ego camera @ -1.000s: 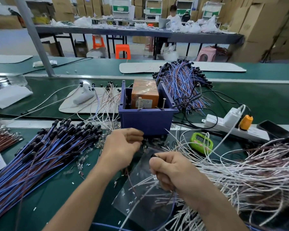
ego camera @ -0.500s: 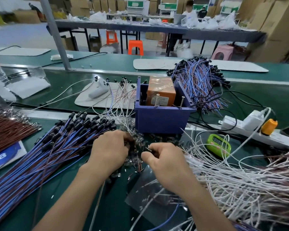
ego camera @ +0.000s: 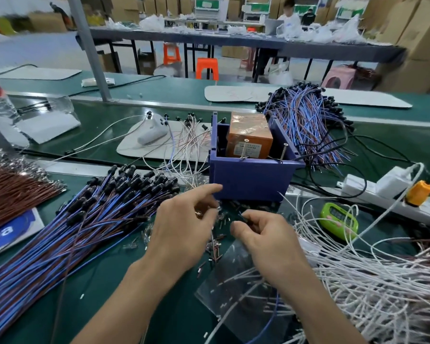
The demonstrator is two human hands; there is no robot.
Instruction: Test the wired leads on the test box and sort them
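1. Your left hand [ego camera: 184, 229] now points its index finger at the test box [ego camera: 248, 177]; gripping anything? Can't tell.
2. Your right hand [ego camera: 266, 242] pinches a dark-tipped lead [ego camera: 241, 215], drawn apart from the left.
3. One box just beyond your hands; one blue bundle [ego camera: 60, 239] left, second blue bundle [ego camera: 308, 125] behind it; one white pile [ego camera: 370, 281] right.

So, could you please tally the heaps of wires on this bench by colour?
Blue-and-brown heaps: 2
Reddish-brown heap: 1
Mostly white heaps: 2
Total: 5
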